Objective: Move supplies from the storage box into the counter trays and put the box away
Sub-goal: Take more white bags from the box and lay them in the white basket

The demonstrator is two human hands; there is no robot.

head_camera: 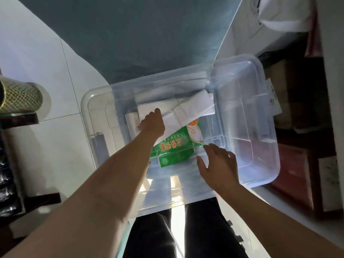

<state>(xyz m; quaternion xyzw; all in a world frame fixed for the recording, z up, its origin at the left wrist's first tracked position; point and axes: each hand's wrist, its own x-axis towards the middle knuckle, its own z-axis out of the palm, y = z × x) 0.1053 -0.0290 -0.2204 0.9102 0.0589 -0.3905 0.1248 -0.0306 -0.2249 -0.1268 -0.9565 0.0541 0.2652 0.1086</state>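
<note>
A clear plastic storage box (264,116) stands in front of me, seen from above. Inside lie a white folded packet (189,108) and, under it, a green packet with red print (176,146). My left hand (151,122) reaches into the box and grips the white packet at its left end, fingers curled under it. My right hand (218,164) hovers over the box's near side, just right of the green packet, fingers spread and holding nothing.
A roll with a yellow-green pattern (20,96) lies on a glass shelf at the left. Dark shelving (307,127) with boxes stands at the right, close to the box's right wall. White floor tiles (55,75) and my dark trousers (204,229) show below.
</note>
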